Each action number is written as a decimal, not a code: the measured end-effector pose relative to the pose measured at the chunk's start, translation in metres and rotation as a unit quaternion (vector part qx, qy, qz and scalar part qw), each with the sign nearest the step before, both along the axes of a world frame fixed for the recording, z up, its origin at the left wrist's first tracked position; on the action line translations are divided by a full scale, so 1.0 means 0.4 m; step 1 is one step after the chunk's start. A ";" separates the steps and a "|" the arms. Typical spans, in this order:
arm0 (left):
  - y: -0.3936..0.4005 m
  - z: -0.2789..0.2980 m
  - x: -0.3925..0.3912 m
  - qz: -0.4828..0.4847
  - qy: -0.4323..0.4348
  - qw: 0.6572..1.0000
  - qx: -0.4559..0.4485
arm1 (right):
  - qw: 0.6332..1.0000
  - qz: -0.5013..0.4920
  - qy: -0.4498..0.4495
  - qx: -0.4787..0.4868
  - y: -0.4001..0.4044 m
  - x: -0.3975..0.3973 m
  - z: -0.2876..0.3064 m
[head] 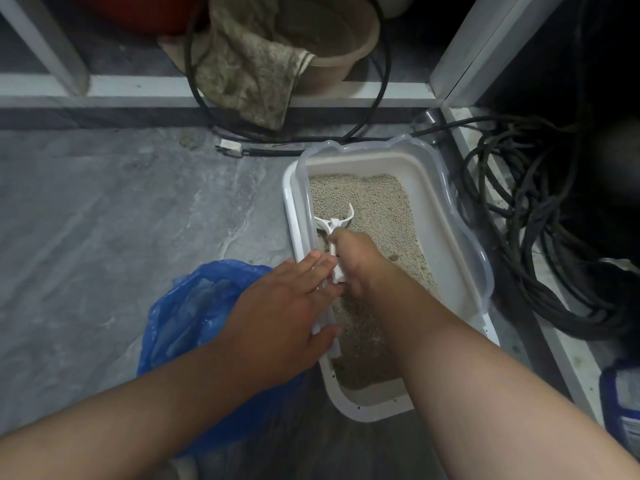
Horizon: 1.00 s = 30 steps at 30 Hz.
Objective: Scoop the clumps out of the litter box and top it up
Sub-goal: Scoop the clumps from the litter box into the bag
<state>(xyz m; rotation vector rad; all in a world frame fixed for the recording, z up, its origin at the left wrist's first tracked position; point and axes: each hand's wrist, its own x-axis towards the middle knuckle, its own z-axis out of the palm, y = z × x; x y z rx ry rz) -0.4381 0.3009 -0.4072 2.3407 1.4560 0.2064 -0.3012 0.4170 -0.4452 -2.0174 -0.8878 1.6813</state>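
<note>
A white litter box (434, 216) with a clear plastic rim stands on the grey floor, filled with beige litter (375, 206). My right hand (351, 259) grips the handle of a white scoop (334, 225), whose head lies in the litter near the box's left wall. My left hand (282, 311) rests on the box's left rim, fingers over the top and thumb on the inner side. A small dark clump (393, 257) lies in the litter to the right of my right hand. A blue plastic bag (183, 313) sits open on the floor left of the box, partly under my left arm.
Coiled black cables (540, 244) lie right of the box. A beige basin (332, 53) with a dirty cloth (242, 67) stands behind a white frame at the back. A blue container (621, 400) is at the right edge. Bare grey floor spreads to the left.
</note>
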 end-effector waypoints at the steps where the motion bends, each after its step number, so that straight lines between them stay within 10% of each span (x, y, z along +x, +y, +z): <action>1: 0.000 -0.001 -0.001 0.001 0.000 1.000 0.001 | 1.000 -0.012 0.006 0.008 -0.007 -0.002 -0.002; 30: -0.017 -0.017 0.001 0.022 -0.046 0.999 0.003 | 0.989 -0.048 -0.078 0.112 -0.391 0.196 0.090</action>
